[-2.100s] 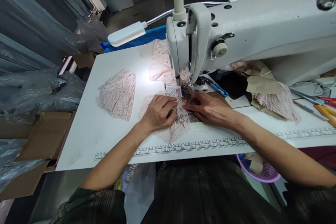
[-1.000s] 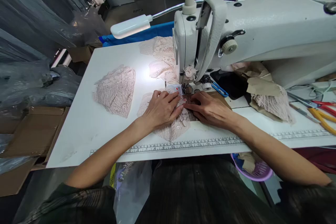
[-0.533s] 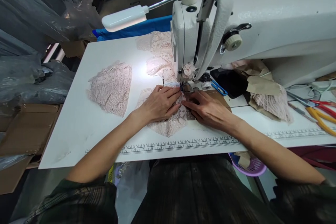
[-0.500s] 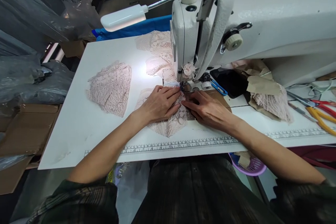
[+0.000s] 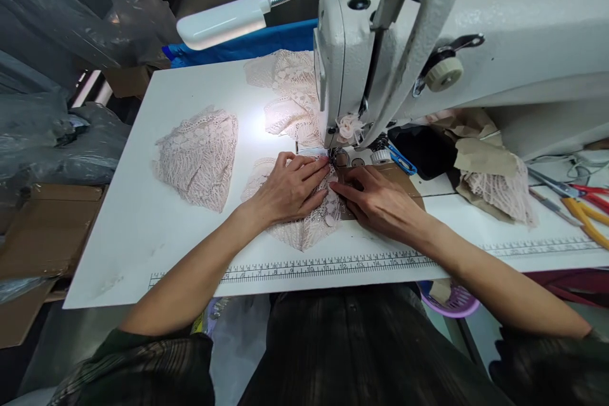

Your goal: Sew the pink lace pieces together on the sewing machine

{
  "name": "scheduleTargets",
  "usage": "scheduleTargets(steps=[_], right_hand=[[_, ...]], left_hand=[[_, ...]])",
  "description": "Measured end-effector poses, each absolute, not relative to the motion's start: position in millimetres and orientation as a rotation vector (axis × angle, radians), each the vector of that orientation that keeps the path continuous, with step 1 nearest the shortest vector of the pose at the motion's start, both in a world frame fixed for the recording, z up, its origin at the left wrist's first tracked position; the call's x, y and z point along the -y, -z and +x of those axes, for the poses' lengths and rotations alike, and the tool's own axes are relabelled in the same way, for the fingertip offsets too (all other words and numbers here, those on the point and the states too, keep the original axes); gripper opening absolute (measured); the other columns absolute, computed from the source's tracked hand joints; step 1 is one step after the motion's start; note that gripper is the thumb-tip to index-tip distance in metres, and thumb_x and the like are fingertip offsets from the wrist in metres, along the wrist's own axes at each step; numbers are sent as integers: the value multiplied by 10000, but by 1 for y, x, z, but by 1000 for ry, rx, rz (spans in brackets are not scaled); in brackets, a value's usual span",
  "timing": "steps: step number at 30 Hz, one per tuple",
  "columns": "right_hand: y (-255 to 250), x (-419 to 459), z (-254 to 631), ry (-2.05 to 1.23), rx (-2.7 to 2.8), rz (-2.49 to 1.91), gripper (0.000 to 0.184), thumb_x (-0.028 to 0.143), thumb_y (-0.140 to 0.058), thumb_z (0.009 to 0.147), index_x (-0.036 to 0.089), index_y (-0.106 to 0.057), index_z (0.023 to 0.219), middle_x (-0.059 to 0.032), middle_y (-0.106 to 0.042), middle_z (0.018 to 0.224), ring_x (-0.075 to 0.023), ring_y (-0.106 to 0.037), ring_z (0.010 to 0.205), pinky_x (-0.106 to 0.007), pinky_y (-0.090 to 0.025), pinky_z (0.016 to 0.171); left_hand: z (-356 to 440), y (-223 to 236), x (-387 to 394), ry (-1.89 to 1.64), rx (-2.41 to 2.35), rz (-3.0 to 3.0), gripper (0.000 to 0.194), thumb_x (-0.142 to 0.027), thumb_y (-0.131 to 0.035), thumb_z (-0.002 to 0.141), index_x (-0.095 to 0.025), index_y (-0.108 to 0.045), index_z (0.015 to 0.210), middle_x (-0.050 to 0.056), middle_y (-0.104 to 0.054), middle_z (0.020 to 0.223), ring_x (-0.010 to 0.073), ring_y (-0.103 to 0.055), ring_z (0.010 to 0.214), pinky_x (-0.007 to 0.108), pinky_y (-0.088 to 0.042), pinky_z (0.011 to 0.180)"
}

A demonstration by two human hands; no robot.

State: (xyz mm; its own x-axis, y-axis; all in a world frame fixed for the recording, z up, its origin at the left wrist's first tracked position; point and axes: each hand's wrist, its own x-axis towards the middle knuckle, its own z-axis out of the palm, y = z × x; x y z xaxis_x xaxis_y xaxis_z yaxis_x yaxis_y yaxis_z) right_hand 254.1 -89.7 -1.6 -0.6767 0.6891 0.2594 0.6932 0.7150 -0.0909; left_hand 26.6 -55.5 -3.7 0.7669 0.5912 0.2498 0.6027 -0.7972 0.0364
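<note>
A pink lace piece point(image 5: 304, 238) lies on the white table under the needle area of the sewing machine point(image 5: 335, 76). My left hand point(image 5: 292, 189) rests flat on it, fingers stretched toward the presser foot point(image 5: 332, 155). At the lace's right edge is my right hand point(image 5: 373, 196), its thumb and forefinger closed on the border and the other fingers curled beneath. Both hands hide part of the lace. Behind the left hand, more pink lace point(image 5: 292, 114) lies beside the machine head. Another lace stack point(image 5: 200, 158) sits apart on the left.
A lit lamp point(image 5: 223, 22) hangs over the table's back. To the right are a blue thread snipper point(image 5: 402, 160), a black phone-like slab point(image 5: 423, 149), lace with brown paper point(image 5: 495, 181) and yellow-handled scissors point(image 5: 587, 219). A printed ruler point(image 5: 304, 269) follows the front edge.
The view has shifted slightly, so the machine appears larger and farther right. Both hands stay in nearly the same place on the lace.
</note>
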Motion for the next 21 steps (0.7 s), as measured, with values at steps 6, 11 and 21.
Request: scheduleTargets(steps=[6, 11, 21], right_hand=[[5, 89, 255, -17, 2604, -1072, 288, 124, -483, 939, 175, -668, 1153, -138, -584, 1018, -247, -524, 936, -365, -502, 788], [8, 89, 255, -128, 2519, -1053, 293, 149, -487, 935, 188, -678, 1154, -134, -577, 1012, -246, -532, 945, -385, -518, 799], [11, 89, 254, -207, 2438, -1113, 323, 160, -497, 906, 196, -705, 1151, -133, -561, 1057, -229, -573, 926, -384, -543, 782]], left_hand=[[25, 3, 55, 377, 987, -2918, 408, -344, -434, 981, -137, -586, 1297, 127, -568, 1381, 302, -540, 1212, 483, -400, 938], [25, 3, 55, 378, 988, -2913, 415, -357, -430, 985, -126, -594, 1288, 128, -557, 1393, 303, -540, 1220, 474, -409, 938], [24, 0, 56, 334, 1003, -2951, 434, -363, -404, 997, -121, -574, 1314, 119, -529, 1421, 283, -514, 1275, 459, -398, 993]])
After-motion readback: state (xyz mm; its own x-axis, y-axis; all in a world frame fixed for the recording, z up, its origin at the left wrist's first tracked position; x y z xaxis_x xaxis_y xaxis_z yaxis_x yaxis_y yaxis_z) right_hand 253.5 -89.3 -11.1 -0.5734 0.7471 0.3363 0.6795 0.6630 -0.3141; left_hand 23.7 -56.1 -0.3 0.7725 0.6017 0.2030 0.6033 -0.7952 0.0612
